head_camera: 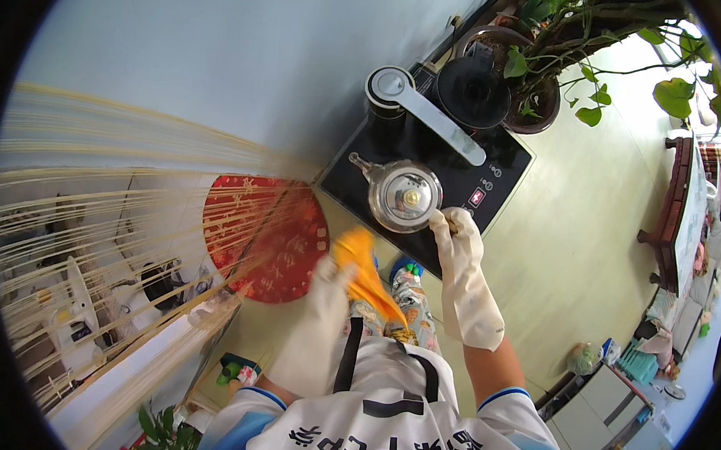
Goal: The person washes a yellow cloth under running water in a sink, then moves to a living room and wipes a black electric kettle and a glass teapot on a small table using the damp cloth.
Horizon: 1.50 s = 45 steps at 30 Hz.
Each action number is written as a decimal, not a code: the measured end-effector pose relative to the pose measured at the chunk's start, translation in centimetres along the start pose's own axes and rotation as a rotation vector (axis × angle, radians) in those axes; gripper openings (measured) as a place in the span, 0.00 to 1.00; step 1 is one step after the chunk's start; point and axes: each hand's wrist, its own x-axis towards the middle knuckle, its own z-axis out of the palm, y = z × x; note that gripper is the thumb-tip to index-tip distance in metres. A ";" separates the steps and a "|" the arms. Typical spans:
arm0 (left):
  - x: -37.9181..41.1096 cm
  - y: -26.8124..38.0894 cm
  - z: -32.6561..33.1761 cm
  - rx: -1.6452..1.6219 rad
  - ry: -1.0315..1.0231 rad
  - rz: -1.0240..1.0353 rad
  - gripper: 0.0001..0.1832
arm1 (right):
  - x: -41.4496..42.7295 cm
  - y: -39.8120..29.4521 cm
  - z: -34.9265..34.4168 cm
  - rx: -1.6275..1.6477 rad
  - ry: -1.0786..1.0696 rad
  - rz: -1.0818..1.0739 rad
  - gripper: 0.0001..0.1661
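A glass teapot (403, 198) with a shiny metal lid stands on the black glass top (354, 169) of a tea stove. My right hand (455, 224), in a cream rubber glove, is closed at the teapot's handle side; the glove hides the handle. My left hand (333, 278), in a matching glove and blurred, grips an orange cloth (370, 280) that hangs left of the teapot, over my legs. Behind the teapot, a metal spout arm (445, 125) reaches across the top from a round base, beside a black round appliance (472, 91).
Potted plants (550, 106) with trailing leaves crowd the far edge of the stove top. A string curtain (156, 153) hangs at the left, before a round red mat (268, 238). A dark wooden table (672, 223) stands at the far right. A pale wall rises behind the stove.
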 end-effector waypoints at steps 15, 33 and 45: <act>8.0 8.0 0.5 -0.318 0.102 -0.067 0.23 | 0.9 -0.3 1.8 0.012 0.029 -0.002 0.22; 7.4 -2.0 -2.5 0.250 -0.427 0.132 0.19 | -2.4 4.5 -5.0 0.295 0.080 -0.054 0.27; 2.4 -1.7 3.1 -0.003 -0.599 -0.289 0.21 | -6.6 8.1 -7.7 0.195 0.031 0.106 0.26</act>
